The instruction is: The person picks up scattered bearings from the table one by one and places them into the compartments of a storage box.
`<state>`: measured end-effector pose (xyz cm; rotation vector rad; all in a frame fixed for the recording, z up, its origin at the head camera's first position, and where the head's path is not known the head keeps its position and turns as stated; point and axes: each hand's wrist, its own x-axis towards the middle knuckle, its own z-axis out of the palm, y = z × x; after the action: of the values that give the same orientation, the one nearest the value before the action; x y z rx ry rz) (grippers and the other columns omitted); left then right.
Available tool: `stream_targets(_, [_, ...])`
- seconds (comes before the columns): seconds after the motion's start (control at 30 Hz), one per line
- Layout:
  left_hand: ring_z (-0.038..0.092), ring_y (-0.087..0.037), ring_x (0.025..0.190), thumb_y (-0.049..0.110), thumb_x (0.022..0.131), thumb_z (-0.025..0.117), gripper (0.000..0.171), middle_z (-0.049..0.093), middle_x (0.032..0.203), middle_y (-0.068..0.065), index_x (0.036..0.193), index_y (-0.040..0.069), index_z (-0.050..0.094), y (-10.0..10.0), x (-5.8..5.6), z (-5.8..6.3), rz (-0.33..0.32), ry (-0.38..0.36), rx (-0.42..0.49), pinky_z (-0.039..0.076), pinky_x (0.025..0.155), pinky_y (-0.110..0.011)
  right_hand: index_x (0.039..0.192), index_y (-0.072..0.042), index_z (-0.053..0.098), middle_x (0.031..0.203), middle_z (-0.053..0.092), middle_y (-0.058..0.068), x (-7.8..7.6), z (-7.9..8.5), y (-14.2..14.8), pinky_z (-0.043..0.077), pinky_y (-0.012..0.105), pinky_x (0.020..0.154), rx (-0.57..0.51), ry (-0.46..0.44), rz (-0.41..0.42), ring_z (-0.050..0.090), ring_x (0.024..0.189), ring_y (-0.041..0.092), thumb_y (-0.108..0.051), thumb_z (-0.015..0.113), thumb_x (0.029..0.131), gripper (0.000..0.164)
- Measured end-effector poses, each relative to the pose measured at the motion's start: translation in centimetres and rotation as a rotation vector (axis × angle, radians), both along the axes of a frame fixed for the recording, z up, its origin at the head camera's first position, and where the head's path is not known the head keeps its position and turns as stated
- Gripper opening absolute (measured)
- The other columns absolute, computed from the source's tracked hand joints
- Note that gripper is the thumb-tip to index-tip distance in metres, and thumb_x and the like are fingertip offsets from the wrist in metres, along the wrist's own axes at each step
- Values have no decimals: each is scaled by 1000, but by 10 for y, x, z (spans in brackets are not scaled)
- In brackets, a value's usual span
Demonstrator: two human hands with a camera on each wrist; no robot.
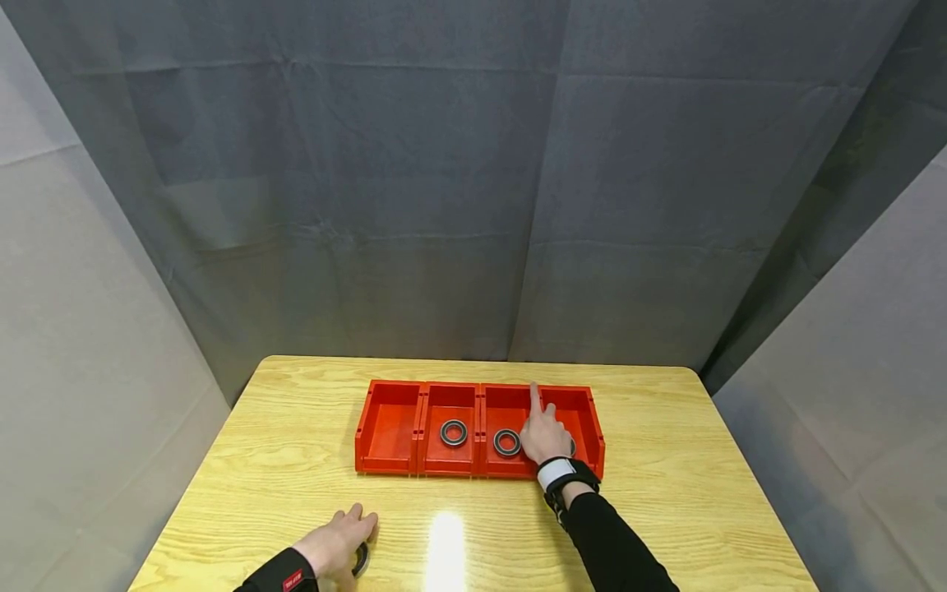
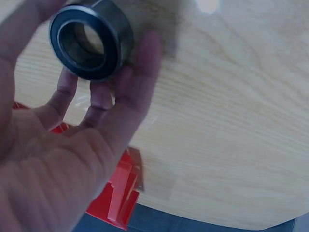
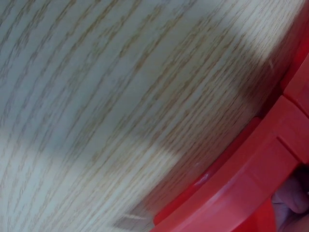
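Note:
Near the front of the table, my left hand [image 1: 336, 543] holds a ball bearing [image 2: 89, 41] with dark seals and a metal outer ring, gripped between thumb and fingers. My right hand [image 1: 546, 434] reaches over the red bin row [image 1: 447, 474], around the divider between the two right compartments. Its index finger points straight toward the back wall. One bearing [image 1: 506, 442] lies in the third compartment from the left, just beside that hand. Another bearing [image 1: 454, 432] sits in the second compartment. In the rightmost compartment, a bearing [image 1: 573, 447] is mostly hidden behind the right hand.
The bins stand toward the back of a light wooden table [image 1: 296, 444]. A grey curtain [image 1: 414, 205] hangs behind it, with pale cloth panels [image 1: 89, 329] on both sides. The leftmost compartment [image 1: 392, 426] shows its bare red floor.

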<state>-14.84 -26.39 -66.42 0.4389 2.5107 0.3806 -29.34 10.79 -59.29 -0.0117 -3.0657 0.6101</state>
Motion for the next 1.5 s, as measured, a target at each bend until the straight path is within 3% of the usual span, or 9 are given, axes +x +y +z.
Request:
stream_targets(0.13, [59, -38, 105, 12, 54, 97, 65, 53, 106, -5, 100, 22, 52, 19, 13, 43, 34, 17, -10, 55, 70, -47, 161, -21, 21, 123, 55, 31, 0, 0, 0, 55, 50, 59, 0, -1, -2, 51, 54, 30, -20, 55, 99, 70])
stream_targets(0.23, [57, -30, 93, 8, 55, 96, 59, 50, 98, -3, 92, 19, 51, 33, 22, 80, 45, 56, -4, 52, 68, -45, 160, -21, 22, 122, 55, 31, -1, 0, 1, 54, 49, 59, 0, 3, -4, 51, 54, 30, -20, 56, 99, 70])
stream_targets(0.37, [60, -32, 90, 11, 55, 96, 57, 54, 99, -6, 97, 14, 57, 41, 31, 101, 35, 139, 1, 54, 68, -50, 161, -21, 22, 121, 55, 30, -1, 0, 1, 54, 49, 58, 1, 2, -4, 51, 54, 30, -20, 55, 99, 70])
stream_targets(0.63, [62, -37, 93, 13, 55, 96, 61, 59, 104, -12, 105, 8, 62, 41, 32, 101, 53, 173, 14, 54, 69, -57, 160, -21, 23, 121, 56, 30, 0, -1, 0, 55, 49, 59, 1, 5, -6, 51, 55, 30, -20, 56, 99, 69])
stream_targets(0.97, [57, -28, 80, 16, 55, 96, 53, 54, 92, -7, 92, 13, 57, 39, 31, 103, 62, 203, 43, 51, 61, -48, 161, -22, 20, 123, 55, 31, 0, -1, 0, 55, 48, 59, 1, -4, 0, 51, 54, 29, -20, 55, 100, 70])
stream_targets(1.5, [55, -27, 74, 11, 58, 92, 49, 54, 87, -8, 92, 9, 57, 42, 24, 111, 103, 254, 79, 49, 59, -46, 161, -22, 20, 119, 56, 30, -1, -1, 0, 55, 50, 61, 4, -2, -1, 52, 54, 30, -21, 57, 99, 72])
